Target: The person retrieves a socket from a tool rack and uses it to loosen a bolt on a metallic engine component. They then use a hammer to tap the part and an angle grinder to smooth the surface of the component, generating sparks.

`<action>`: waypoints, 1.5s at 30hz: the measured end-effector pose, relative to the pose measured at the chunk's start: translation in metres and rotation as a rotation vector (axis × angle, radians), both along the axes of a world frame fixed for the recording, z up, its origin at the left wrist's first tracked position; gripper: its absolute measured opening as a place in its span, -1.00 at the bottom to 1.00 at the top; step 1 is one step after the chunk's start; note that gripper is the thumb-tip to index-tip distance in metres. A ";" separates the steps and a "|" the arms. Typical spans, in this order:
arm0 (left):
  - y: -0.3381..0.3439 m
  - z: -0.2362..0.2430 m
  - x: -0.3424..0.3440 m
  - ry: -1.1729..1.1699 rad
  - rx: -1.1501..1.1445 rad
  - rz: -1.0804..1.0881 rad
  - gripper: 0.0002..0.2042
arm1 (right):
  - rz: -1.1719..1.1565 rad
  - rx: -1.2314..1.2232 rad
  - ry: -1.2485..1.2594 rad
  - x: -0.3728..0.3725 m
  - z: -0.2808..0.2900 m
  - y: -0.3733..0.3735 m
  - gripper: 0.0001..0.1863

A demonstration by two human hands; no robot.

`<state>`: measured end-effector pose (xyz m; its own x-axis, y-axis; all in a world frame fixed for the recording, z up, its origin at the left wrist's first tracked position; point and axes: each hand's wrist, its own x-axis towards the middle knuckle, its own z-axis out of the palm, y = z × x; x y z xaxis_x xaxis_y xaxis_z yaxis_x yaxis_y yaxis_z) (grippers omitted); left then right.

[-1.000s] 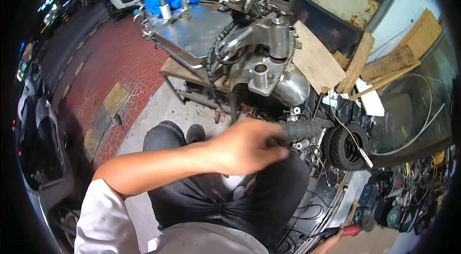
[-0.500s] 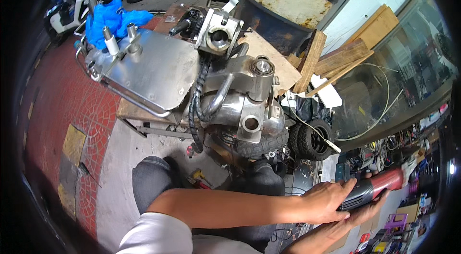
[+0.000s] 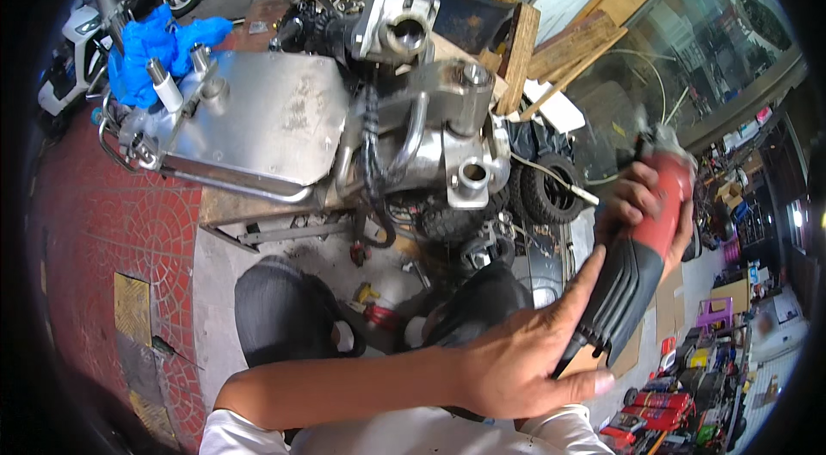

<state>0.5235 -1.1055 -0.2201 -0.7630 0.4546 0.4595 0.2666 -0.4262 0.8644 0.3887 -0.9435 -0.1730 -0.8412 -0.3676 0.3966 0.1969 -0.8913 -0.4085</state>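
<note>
A red and black angle grinder [image 3: 626, 283] is up on my right, its metal head end pointing up and away. Around the red body wrap the fingers of my right hand [image 3: 638, 201], closed on it. My left hand [image 3: 525, 365] reaches across and grips the black rear end, thumb and index finger on either side; its other fingers are hidden. To the left of the grinder, apart from both hands, a bare metal frame assembly [image 3: 439, 158] with a joint and round sockets rests on a bench, joined to a flat metal deck [image 3: 262, 115].
Blue plastic [image 3: 163, 50] lies on the deck's left end. Small tyres [image 3: 551, 188] and wooden boards [image 3: 520, 59] stand right of the bench [image 3: 219, 212]. A yellow and red tool [image 3: 374, 304] lies on the floor between my legs. Parked scooters [image 3: 86, 29] are far left.
The grinder has swung up and closer, from pointing right to pointing upward. My right hand now shows around its red body, and my left hand has moved left with the rear end.
</note>
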 end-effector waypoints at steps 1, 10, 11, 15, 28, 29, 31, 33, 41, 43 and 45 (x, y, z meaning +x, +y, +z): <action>0.002 -0.005 0.002 -0.015 0.031 -0.048 0.08 | 0.014 0.009 -0.023 0.005 -0.001 -0.004 -0.27; 0.024 -0.026 0.046 -0.064 0.348 -0.054 0.02 | -0.017 0.197 -0.170 0.058 0.000 0.005 -0.31; 0.024 -0.025 0.048 -0.080 0.378 -0.083 0.01 | -0.037 0.211 -0.163 0.062 0.002 0.008 -0.32; 0.018 -0.017 0.052 -0.204 0.378 -0.249 0.06 | -0.088 0.278 -0.145 0.069 0.006 0.008 -0.32; -0.018 0.000 0.003 0.157 -0.211 0.209 0.16 | -0.236 0.506 -0.121 0.037 0.035 -0.028 -0.37; -0.025 0.001 -0.003 0.230 -0.271 0.286 0.18 | -0.284 0.530 -0.172 0.036 0.033 -0.026 -0.38; -0.035 0.011 -0.015 0.425 -0.350 0.481 0.14 | -0.399 0.617 -0.232 0.034 0.031 -0.026 -0.39; -0.039 0.011 -0.015 0.473 -0.569 0.477 0.12 | -0.455 0.675 -0.215 0.033 0.022 -0.023 -0.33; -0.040 -0.011 -0.001 0.216 -0.613 0.314 0.10 | -0.375 0.496 -0.053 0.038 -0.011 -0.013 0.28; -0.038 -0.010 0.017 -0.369 -0.223 0.120 0.10 | -0.476 0.635 0.125 0.046 -0.024 -0.020 0.26; -0.050 -0.027 0.026 -0.673 -0.018 0.222 0.06 | -0.766 0.702 0.536 0.046 -0.044 -0.048 0.24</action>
<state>0.5497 -1.1554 -0.2476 -0.9541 0.2587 -0.1508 -0.2494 -0.4081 0.8782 0.4348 -0.9917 -0.2165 -0.7244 -0.1164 0.6794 -0.6414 -0.2473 -0.7263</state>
